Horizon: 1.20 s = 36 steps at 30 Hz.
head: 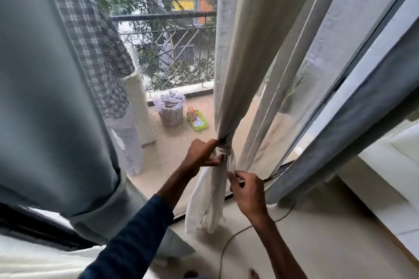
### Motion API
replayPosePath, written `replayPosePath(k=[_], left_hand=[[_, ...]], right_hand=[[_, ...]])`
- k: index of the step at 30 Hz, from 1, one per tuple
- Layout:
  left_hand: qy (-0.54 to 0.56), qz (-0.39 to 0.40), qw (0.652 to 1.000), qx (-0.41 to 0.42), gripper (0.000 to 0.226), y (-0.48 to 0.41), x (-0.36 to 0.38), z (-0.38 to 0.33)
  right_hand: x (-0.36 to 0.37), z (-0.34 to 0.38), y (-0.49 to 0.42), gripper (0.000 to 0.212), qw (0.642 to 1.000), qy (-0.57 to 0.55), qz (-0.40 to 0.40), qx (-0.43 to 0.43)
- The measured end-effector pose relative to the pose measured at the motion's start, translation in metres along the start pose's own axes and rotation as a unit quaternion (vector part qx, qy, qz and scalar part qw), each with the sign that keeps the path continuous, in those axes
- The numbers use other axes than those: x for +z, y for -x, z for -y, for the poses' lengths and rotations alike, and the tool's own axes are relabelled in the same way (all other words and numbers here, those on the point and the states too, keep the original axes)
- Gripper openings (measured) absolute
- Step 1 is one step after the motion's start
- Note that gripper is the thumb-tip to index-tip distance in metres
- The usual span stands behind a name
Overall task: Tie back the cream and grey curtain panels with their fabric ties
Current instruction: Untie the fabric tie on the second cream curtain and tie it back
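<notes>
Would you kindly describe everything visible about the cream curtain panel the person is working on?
The cream curtain panel hangs in front of the mesh screen, a soft, matte woven cloth in long vertical folds, with a stitched edge down its left side. It is gathered into a tight waist low down, where a white fabric tie wraps it. Below that it flares loose, its hem reaching the floor. The left hand grips the knot; the right hand pinches a tie end just below it.

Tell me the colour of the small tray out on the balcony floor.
Bright green tray, seen in the head view.
</notes>
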State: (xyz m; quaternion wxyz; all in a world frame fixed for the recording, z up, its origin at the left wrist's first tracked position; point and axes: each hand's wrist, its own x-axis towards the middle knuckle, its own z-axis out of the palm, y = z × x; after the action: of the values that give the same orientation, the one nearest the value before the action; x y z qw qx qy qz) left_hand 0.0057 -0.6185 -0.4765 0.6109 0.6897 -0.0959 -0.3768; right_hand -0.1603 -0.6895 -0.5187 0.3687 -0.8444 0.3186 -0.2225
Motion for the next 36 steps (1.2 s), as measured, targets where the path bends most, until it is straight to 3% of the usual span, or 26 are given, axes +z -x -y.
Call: replayPosePath(k=[3, 5, 9, 12, 18, 23, 28, 30, 32, 36], left_hand=[[0.041, 0.037, 0.996, -0.064, 0.031, 0.005, 0.003, -0.002], [0.061, 0.05, 0.994, -0.073, 0.028, 0.007, 0.008, -0.009], [0.08, 0.044, 0.992, -0.09, 0.027, 0.009, 0.013, -0.016], [0.073, 0.043, 0.991, -0.101, 0.036, 0.012, 0.015, -0.014], [0.132, 0.0, 0.986, -0.102, 0.019, 0.011, 0.022, -0.008], [0.156, -0.032, 0.983, -0.089, 0.01, 0.002, 0.027, -0.009], [0.16, -0.035, 0.983, -0.081, 0.004, 0.001, 0.029, -0.007], [0.19, -0.015, 0.977, -0.099, 0.007, 0.001, 0.033, -0.006], [0.225, 0.022, 0.966, -0.129, 0.011, 0.002, 0.035, -0.004], [0.3, 0.08, 0.938, -0.155, 0.014, 0.006, 0.038, 0.003]], right_hand=[[0.004, 0.009, 0.0, 0.025, 0.993, 0.101, 0.032, -0.051], [0.003, 0.02, 0.0, 0.019, 0.985, 0.159, 0.035, -0.052], [-0.015, 0.044, -0.003, 0.016, 0.972, 0.221, -0.046, -0.07], [-0.029, 0.057, -0.009, 0.019, 0.963, 0.251, -0.047, -0.085], [-0.033, 0.062, -0.008, 0.009, 0.962, 0.266, 0.002, -0.07], [-0.024, 0.059, -0.002, 0.026, 0.967, 0.237, 0.075, -0.05], [-0.049, 0.08, -0.03, 0.016, 0.997, 0.063, 0.016, -0.048], [-0.056, 0.084, -0.046, 0.024, 0.999, 0.014, -0.009, -0.044], [-0.057, 0.089, -0.056, 0.029, 0.997, 0.012, -0.043, -0.057], [-0.046, 0.089, -0.059, 0.015, 0.988, 0.084, -0.073, -0.108]])
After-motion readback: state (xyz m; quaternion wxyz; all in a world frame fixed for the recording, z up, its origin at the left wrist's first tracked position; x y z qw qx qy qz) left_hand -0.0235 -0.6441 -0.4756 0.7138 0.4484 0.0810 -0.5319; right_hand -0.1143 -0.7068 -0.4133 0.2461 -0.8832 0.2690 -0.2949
